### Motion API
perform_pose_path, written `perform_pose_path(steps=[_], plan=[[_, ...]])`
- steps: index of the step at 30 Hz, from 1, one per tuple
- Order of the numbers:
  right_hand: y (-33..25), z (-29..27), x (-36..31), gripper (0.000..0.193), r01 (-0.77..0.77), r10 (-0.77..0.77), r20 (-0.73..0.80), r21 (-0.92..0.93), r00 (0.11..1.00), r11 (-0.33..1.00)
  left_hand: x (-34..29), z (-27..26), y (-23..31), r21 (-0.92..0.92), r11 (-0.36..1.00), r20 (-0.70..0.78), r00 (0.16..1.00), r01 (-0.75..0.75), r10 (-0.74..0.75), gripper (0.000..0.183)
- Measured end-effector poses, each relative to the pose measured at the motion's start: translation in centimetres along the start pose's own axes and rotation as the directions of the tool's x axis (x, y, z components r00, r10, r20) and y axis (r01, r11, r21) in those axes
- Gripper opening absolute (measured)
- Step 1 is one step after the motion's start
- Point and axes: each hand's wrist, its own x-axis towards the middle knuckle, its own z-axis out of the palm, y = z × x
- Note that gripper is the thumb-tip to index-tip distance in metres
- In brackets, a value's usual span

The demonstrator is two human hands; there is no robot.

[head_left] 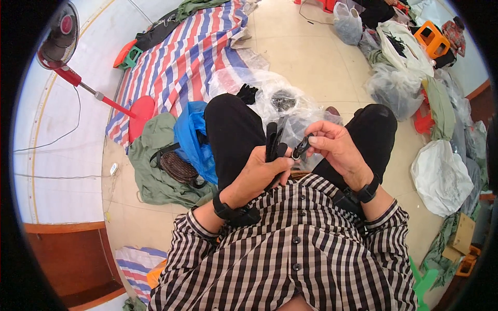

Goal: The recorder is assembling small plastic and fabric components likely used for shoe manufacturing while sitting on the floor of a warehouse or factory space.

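Just above my lap, my left hand point(258, 170) is closed round a bundle of flat black strips point(272, 139) that stick up past the fingers. Opposite it, my right hand point(336, 149) pinches a small black looped piece point(299, 150) between thumb and fingertips. Something shiny shows at the lower end of that piece, close to the left fingertips; its exact kind is too small to make out. Beyond the hands, between my knees, an open clear plastic bag point(306, 115) spreads out with dark items inside it. A black bunched item point(247, 94) lies beside this bag.
At left are a blue plastic bag point(194, 136), green cloth point(155, 132), a brown woven bag point(179, 167) and a red floor fan point(141, 115). Striped sheeting point(179, 59) covers the floor beyond. Filled plastic bags point(394, 85) and an orange stool point(432, 39) line the right side.
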Motion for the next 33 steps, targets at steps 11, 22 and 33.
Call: perform_pose_path(steps=[11,22,33], plan=[[-1.6,1.9,0.5,0.016,0.326,-0.415,-0.228,-0.344,0.881,0.88,1.1,1.1,-0.4,0.046,0.938,-0.165,0.923,-0.345,0.348,0.008],[-1.5,4.4,-0.1,0.011,0.28,-0.288,-0.183,-0.069,0.94,0.957,2.2,2.5,-0.2,0.18,0.868,-0.221,0.841,-0.463,0.494,0.005],[-1.6,5.1,-1.5,0.015,0.048,-0.011,-0.177,0.206,0.984,0.977,2.1,3.0,-0.2,0.092,0.892,-0.296,0.843,-0.444,0.45,0.004]])
